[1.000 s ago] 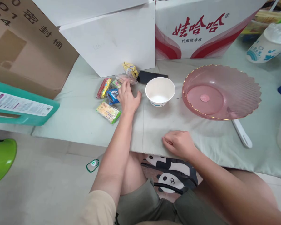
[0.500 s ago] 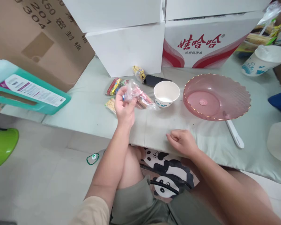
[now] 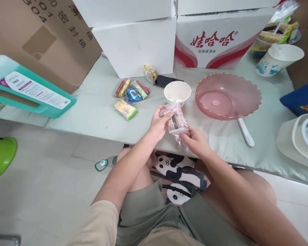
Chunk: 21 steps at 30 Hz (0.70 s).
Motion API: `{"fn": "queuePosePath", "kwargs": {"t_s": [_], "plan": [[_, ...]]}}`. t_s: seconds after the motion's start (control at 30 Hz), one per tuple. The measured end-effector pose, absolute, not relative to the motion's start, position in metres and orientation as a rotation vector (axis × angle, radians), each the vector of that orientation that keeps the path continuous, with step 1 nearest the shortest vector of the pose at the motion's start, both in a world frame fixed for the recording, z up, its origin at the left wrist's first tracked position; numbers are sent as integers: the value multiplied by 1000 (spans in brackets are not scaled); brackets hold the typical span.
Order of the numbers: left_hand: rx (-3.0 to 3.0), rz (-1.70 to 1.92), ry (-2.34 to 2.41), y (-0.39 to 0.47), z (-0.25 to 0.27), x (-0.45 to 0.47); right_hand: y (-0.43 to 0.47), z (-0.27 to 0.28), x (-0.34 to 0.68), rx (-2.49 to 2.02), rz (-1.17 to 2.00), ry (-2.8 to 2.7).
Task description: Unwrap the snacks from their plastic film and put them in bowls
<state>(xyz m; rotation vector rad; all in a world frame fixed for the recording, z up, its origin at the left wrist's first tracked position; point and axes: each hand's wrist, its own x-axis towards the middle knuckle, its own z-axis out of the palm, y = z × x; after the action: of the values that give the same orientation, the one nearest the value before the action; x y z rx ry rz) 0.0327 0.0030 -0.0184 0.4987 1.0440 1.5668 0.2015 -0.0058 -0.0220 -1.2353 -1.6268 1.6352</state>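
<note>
Between my two hands is a clear plastic snack packet [image 3: 179, 120] with pink and dark brown contents, held just in front of a white paper bowl [image 3: 177, 91]. My left hand [image 3: 161, 123] pinches its upper left side. At the lower right end, my right hand [image 3: 195, 139] grips the crumpled wrapper. To the left on the cloth lie several small wrapped snacks: a red and yellow packet [image 3: 122, 87], a blue packet [image 3: 133, 95], a green packet [image 3: 141, 88] and a cracker packet [image 3: 125, 109].
A pink scalloped bowl [image 3: 254, 97] sits to the right, with a white handle [image 3: 245, 132] poking out beneath it. Behind are white cartons [image 3: 136, 48], a yellow wrapper [image 3: 150, 73] and a dark flat object [image 3: 166, 81]. A green liquid jug [image 3: 33, 102] stands left; white containers [image 3: 289, 136] stand right.
My left hand has carried the clear packet right and toward me, uncovering the small snacks. My right hand has risen from its loose fist on the cloth and taken the packet's lower end.
</note>
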Motion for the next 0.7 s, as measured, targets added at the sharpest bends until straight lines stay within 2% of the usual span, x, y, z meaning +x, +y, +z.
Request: {"fn": "queuePosePath", "kwargs": {"t_s": [0.13,0.23,0.4,0.7], "plan": [[902,1651,1325,5,-27,39,-6,-19,202,-1302,1727,-1366],[1256,1499,1497,9,-30,35,-4,-17,208,-1186,1834,-1230],[1413,1284,1372,15,-38,33,4,-15,215,-991,2064,-1081],[1548,1136,1127,13,-37,38,19,-16,207,-1343,1681,-1154]]}}
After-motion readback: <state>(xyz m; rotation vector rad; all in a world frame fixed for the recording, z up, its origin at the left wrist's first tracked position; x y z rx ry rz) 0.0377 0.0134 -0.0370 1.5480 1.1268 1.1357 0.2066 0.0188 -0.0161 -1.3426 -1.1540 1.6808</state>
